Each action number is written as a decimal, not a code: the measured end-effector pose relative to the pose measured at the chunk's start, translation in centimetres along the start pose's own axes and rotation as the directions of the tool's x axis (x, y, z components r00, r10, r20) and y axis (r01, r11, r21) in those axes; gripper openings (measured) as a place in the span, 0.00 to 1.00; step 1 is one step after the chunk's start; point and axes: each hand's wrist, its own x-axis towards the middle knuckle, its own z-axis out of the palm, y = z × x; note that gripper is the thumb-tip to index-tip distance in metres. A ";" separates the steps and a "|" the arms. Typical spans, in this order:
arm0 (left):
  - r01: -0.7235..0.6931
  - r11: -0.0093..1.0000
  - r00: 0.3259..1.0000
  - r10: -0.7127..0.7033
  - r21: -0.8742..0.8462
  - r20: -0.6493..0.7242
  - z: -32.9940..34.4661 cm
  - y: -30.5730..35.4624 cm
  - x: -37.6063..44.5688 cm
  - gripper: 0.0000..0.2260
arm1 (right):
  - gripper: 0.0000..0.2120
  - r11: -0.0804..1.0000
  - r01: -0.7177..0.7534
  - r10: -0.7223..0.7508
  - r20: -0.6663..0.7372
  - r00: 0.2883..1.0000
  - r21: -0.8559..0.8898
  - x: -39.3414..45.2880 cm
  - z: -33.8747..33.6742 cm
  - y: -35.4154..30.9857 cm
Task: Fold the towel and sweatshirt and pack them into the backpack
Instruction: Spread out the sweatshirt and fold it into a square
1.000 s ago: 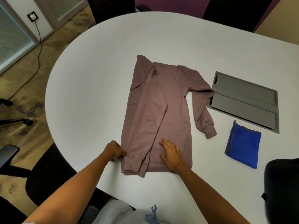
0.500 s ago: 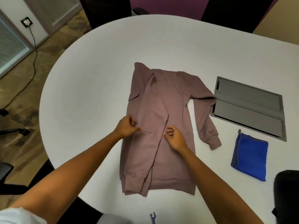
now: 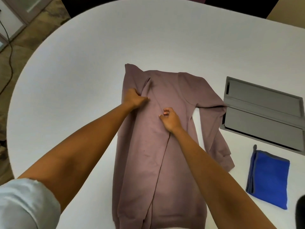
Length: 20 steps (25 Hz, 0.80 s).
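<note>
Your left hand (image 3: 135,99) pinches the sweatshirt (image 3: 165,146) at its folded left shoulder; your right hand (image 3: 170,119) rests mid-chest, fingers curled, empty. The sweatshirt's long axis runs away from you on the surface (image 3: 82,63). Its unfolded sleeve lies right of your right hand, the nearer one.
</note>
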 end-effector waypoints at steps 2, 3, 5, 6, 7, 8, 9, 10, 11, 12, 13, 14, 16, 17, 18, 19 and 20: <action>0.052 0.999 0.996 -0.052 0.007 0.071 0.6 0.2 1.4 0.18 | 0.19 0.997 -0.072 0.071 0.033 0.997 0.035 1.3 0.4 -0.5; 0.081 0.996 0.991 -0.084 0.030 0.101 0.6 0.4 1.9 0.17 | 0.19 0.992 -0.112 0.109 0.062 0.992 0.053 1.7 0.3 -0.9; 0.124 0.992 0.974 -0.116 -0.026 0.195 0.1 0.7 2.9 0.17 | 0.15 0.994 -0.081 0.078 0.040 0.996 0.067 2.1 0.0 -1.6; 0.128 0.979 0.956 -0.081 -0.156 0.281 -0.4 0.9 3.1 0.15 | 0.11 0.997 0.025 -0.020 -0.068 0.998 0.066 2.1 -0.2 -1.9; 0.128 0.935 0.934 -0.001 -0.331 0.357 -0.8 1.0 3.1 0.13 | 0.08 0.987 0.153 -0.139 -0.205 0.969 0.054 1.9 -0.2 -2.0; 0.126 0.868 0.920 0.080 -0.481 0.385 -0.9 0.8 3.0 0.13 | 0.08 0.966 0.256 -0.232 -0.323 0.917 0.032 1.5 -0.2 -2.0; 0.109 0.827 0.928 0.114 -0.552 0.354 -0.8 0.5 3.0 0.13 | 0.08 0.952 0.307 -0.284 -0.374 0.883 0.002 1.3 -0.2 -1.9; 0.084 0.834 0.952 0.095 -0.546 0.292 -0.6 0.1 2.9 0.13 | 0.08 0.953 0.300 -0.294 -0.348 0.890 -0.038 1.3 -0.1 -1.8; 0.056 0.877 0.976 0.052 -0.477 0.211 -0.3 -0.5 2.9 0.13 | 0.10 0.968 0.239 -0.252 -0.277 0.927 -0.079 1.5 0.0 -1.3; 0.029 0.924 0.991 0.024 -0.380 0.134 0.1 -1.3 2.9 0.14 | 0.13 0.984 0.143 -0.161 -0.191 0.968 -0.107 1.9 0.2 -0.7; -0.016 0.958 0.997 0.038 -0.287 0.072 0.4 -1.8 2.6 0.15 | 0.17 0.993 0.056 -0.069 -0.123 0.990 -0.106 2.0 0.4 -0.2; -0.091 0.973 0.996 0.094 -0.212 0.005 0.8 -2.4 2.1 0.15 | 0.19 0.996 0.006 -0.013 -0.092 0.996 -0.084 2.0 0.4 0.2; -0.268 0.963 0.951 0.259 -0.027 -0.169 1.7 -3.6 0.7 0.15 | 0.21 0.996 0.018 -0.029 -0.123 0.992 -0.090 1.6 0.5 0.6; -0.340 0.934 0.904 0.356 0.108 -0.237 2.3 -4.4 -0.2 0.17 | 0.22 0.988 0.047 -0.069 -0.152 0.986 -0.145 1.1 0.7 0.7; -0.396 0.881 0.859 0.455 0.258 -0.234 3.2 -5.8 -0.8 0.19 | 0.22 0.973 0.086 -0.125 -0.177 0.976 -0.215 0.4 0.8 0.8; -0.430 0.813 0.836 0.523 0.393 -0.166 3.8 -7.3 -1.4 0.21 | 0.24 0.947 0.139 -0.198 -0.185 0.963 -0.288 -0.2 1.0 0.9; -0.443 0.747 0.837 0.542 0.496 -0.069 4.2 -9.1 -1.6 0.24 | 0.25 0.911 0.203 -0.278 -0.172 0.945 -0.358 -0.7 1.3 1.0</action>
